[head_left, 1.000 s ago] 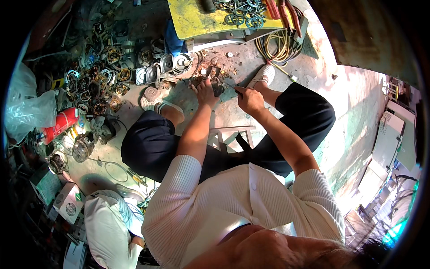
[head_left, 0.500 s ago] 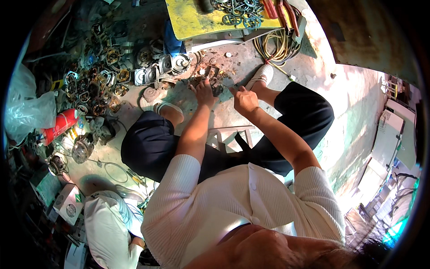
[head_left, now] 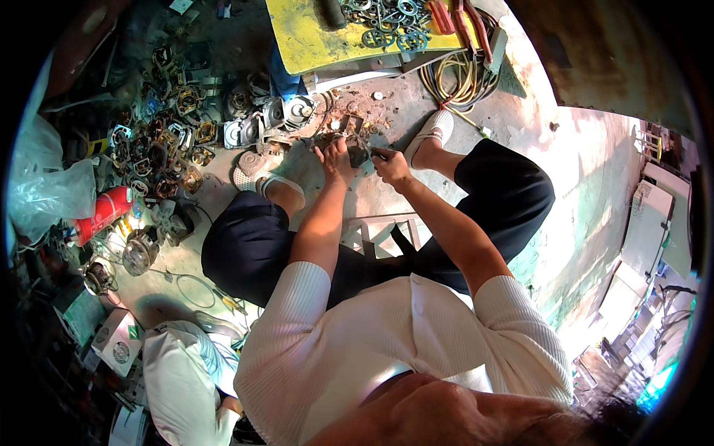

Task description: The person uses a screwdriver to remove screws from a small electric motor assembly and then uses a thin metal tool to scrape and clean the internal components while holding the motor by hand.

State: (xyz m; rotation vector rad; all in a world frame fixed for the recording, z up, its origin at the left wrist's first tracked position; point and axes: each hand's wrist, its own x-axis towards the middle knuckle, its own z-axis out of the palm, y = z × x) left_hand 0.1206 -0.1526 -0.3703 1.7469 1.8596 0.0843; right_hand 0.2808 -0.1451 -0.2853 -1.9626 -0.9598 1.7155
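My left hand point(head_left: 336, 165) is low over the floor between my feet. Its fingers bend around the side of a dark round metal part point(head_left: 358, 154), much of which they hide. Coming in from the right, my right hand point(head_left: 392, 166) is closed around a slim tool with a dark handle point(head_left: 382, 153). The tool's tip points left at the metal part; whether it touches cannot be made out. Just beyond the hands lies a squarish metal frame point(head_left: 352, 123) amid brown crumbs of debris.
A yellow board point(head_left: 312, 37) ahead bears metal rings and red-handled pliers point(head_left: 476, 30). Coiled cable point(head_left: 450, 82) lies beside it. Motor parts point(head_left: 175, 137) heap at left, near a red cylinder point(head_left: 104, 212). Another person's pale-clothed leg point(head_left: 175, 372) shows lower left.
My right hand has moved slightly left and down, bringing the tool closer to the metal part. The left hand has shifted a little, its fingers now more spread.
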